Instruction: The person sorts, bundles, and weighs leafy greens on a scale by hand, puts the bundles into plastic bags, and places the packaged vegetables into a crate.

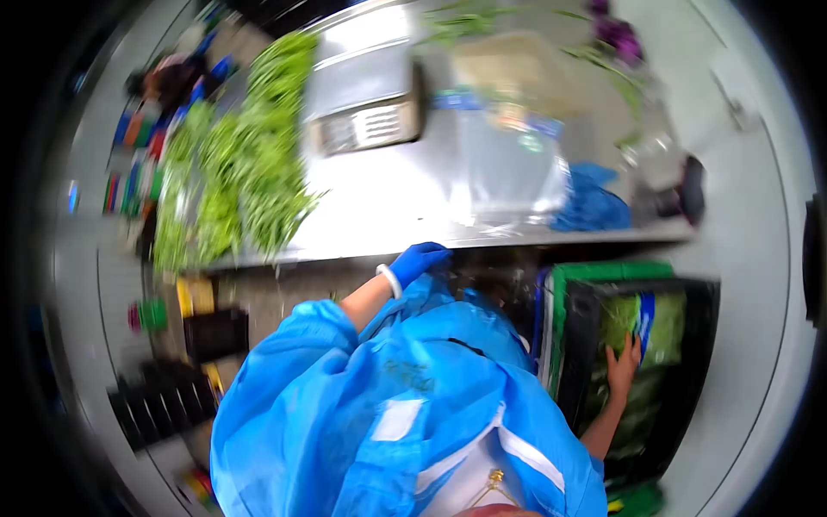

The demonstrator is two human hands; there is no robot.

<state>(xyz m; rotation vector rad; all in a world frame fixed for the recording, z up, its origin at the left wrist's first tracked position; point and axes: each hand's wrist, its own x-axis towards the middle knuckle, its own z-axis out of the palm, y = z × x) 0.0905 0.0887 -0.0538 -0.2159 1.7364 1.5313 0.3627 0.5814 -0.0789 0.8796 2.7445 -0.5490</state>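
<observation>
Bagged greens (668, 332) lie in the black crate (702, 345), at its end nearest the counter (370, 211), and the bare right hand (622, 369) is on them, fingers spread apart beside a blue-and-white strip (646, 323) on the bag; whether the fingertips press or merely rest cannot be told. More greens, dim and hard to make out, fill the crate towards its near end. A green crate (560, 314) stands against its left side. Gloved in blue, the left hand (422, 258) is at the counter's near edge, its fingers close together; contact with the steel or the apron is unclear. Beyond that edge, loose leafy greens (267, 155) cover the left end, a scale (366, 103) sits next to them, clear plastic bags (508, 177) lie right of the middle, and a crumpled blue bundle (594, 202) rests near the near right corner. One-handed lifting by a fold of film could stretch or tear the bag, or let it slip, I'd judge; pressing hard with the fingertips could bruise the leaves. Some leaves overhang the near edge at the left, so a brushing sleeve might drag them off.
</observation>
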